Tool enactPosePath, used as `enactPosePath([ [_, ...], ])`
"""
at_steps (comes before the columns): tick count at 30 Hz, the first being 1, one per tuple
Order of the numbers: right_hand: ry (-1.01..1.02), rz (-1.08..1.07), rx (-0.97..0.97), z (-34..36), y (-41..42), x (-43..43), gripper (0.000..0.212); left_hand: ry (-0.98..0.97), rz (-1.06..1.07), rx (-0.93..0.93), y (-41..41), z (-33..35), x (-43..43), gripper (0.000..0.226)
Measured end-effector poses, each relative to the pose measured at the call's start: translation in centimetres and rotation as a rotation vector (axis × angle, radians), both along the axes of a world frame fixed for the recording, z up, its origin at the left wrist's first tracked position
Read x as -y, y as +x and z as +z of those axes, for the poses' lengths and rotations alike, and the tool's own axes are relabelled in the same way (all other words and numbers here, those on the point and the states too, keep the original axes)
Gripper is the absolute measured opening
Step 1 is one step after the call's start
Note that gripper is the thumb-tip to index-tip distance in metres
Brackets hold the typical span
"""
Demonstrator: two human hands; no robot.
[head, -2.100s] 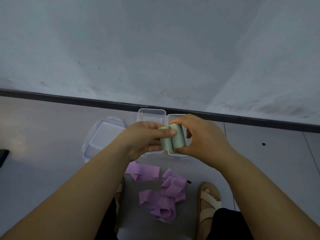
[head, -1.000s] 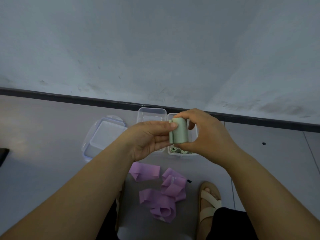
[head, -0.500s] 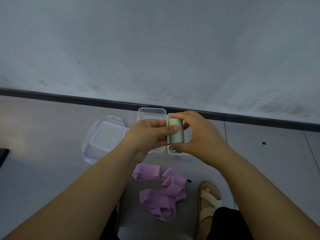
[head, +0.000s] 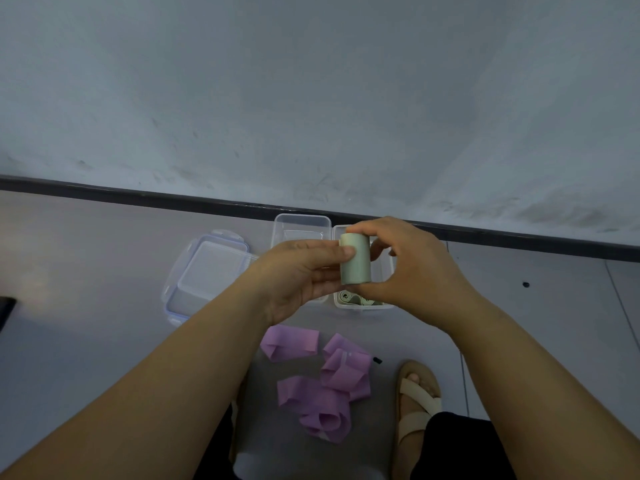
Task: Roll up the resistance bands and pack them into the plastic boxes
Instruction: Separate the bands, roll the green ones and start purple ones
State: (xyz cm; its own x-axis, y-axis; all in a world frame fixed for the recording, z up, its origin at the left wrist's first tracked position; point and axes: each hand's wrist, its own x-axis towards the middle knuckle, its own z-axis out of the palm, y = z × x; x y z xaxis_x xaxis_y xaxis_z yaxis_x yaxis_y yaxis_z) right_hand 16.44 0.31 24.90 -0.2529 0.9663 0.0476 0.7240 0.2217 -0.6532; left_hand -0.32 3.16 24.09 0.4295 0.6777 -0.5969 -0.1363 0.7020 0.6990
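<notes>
One green roll [head: 355,263] above box rim [head: 362,307]

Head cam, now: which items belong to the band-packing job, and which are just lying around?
Job:
green roll, held by left hand and right hand
purple bands, loose on the floor
right box, green bands inside
left box
lid

Lying about:
sandal
small black piece
dark object, left edge

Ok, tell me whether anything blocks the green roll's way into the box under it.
Nothing visible does. The left hand and right hand hold the green roll over the lidless right-hand clear box, which already holds green bands.
</notes>
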Motion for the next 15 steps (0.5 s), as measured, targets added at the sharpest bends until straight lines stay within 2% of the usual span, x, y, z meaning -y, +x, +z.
enactPosePath([
  [4, 0.135, -0.014, 0.114, -1.2, -0.7, 0.0, 0.049, 0.032, -0.017, 0.003, 0.3, -0.4, 0.3, 0.043],
  [8, 0.185, -0.044, 0.158, -1.9, -1.4, 0.0, 0.046, 0.074, -0.023, -0.063, 0.3, -0.6, 0.3, 0.021],
  [10, 0.207, -0.056, 0.171, -2.0, -1.7, 0.0, 0.045, 0.077, -0.007, -0.093, 0.2, -0.8, 0.2, 0.030],
  [13, 0.085, -0.058, 0.128, -1.7, -1.8, 0.0, 0.049, 0.059, 0.026, -0.110, 0.2, -0.8, 0.2, 0.040],
  [15, -0.107, -0.036, -0.009, -1.2, -1.3, -0.1, 0.054, 0.056, 0.044, -0.143, 0.2, -0.9, 0.3, 0.044],
])
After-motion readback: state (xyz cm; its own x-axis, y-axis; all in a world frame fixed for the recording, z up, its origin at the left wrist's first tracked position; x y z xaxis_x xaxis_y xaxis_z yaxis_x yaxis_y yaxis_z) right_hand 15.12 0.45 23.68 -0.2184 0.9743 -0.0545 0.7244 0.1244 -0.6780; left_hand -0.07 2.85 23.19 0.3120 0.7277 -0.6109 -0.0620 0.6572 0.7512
